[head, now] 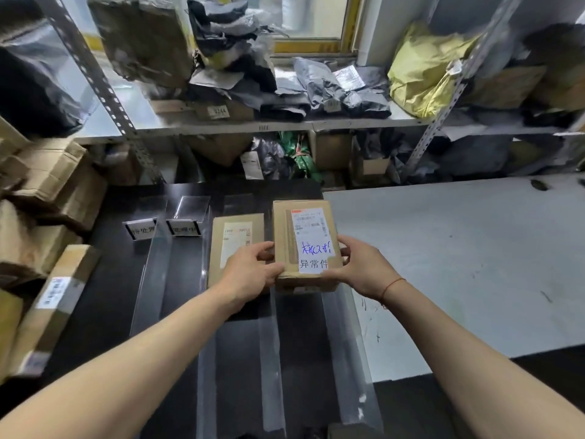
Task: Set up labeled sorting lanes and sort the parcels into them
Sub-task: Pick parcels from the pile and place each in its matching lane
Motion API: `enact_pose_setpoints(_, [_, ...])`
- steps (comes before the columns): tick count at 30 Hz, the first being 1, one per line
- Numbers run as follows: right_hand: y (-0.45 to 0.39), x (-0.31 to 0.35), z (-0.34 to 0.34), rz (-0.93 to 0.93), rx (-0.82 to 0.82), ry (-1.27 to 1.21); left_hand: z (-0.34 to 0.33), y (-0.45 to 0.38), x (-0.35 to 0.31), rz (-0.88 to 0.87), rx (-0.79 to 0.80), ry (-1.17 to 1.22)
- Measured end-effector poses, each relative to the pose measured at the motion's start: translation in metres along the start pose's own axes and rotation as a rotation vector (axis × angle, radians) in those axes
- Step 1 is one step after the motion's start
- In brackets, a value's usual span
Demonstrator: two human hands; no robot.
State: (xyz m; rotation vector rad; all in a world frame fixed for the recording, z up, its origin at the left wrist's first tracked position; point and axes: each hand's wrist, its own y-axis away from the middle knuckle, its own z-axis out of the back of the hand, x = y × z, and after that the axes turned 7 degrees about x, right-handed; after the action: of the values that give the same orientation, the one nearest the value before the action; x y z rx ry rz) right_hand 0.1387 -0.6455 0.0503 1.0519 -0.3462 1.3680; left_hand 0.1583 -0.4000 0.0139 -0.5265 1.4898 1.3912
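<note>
Person's standing at the black table (pixel 104 299), both arms out. Left hand (pixel 250 274) is gripping the near-left corner of a box (pixel 304 245), thumb curling over the top edge, fingers wrapping the side. Right hand (pixel 361 267) is clasping the box's near-right side, fingers curling round it; a red string is sitting on that wrist. Box is being held w/ its label (pixel 311 239) facing up: blue handwriting on it, plus printed characters near the bottom.

Box is sitting in the rightmost lane, btwn clear dividers (pixel 269 343) running toward the person; can't tell if it's resting flat or slightly lifted. 2nd box (pixel 235 248) is lying in the lane just left of it, touching or nearly so, partly under the left hand. Two sign stands (pixel 141 231) are standing at the far end of the left lanes, text blurry.

Grey board (pixel 459 264) is lying to the right. Shelves (pixel 253 126) behind are holding bags & cartons; more cartons (pixel 53 185) are stacking up on the left.
</note>
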Motion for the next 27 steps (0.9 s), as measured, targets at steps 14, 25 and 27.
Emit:
enact_pose_setpoints(14, [-0.050, -0.026, -0.011, -0.053, 0.179, 0.668, -0.009, -0.030, -0.003, 0.154, 0.000, -0.442])
enact_pose_setpoints(25, [-0.066, -0.033, -0.022, -0.052, 0.187, 0.739, -0.013, -0.041, -0.010, 0.220, 0.024, -0.465])
enact_pose_setpoints(27, [-0.069, -0.037, -0.026, -0.041, 0.178, 0.765, -0.015, -0.041, -0.012, 0.231, 0.055, -0.458])
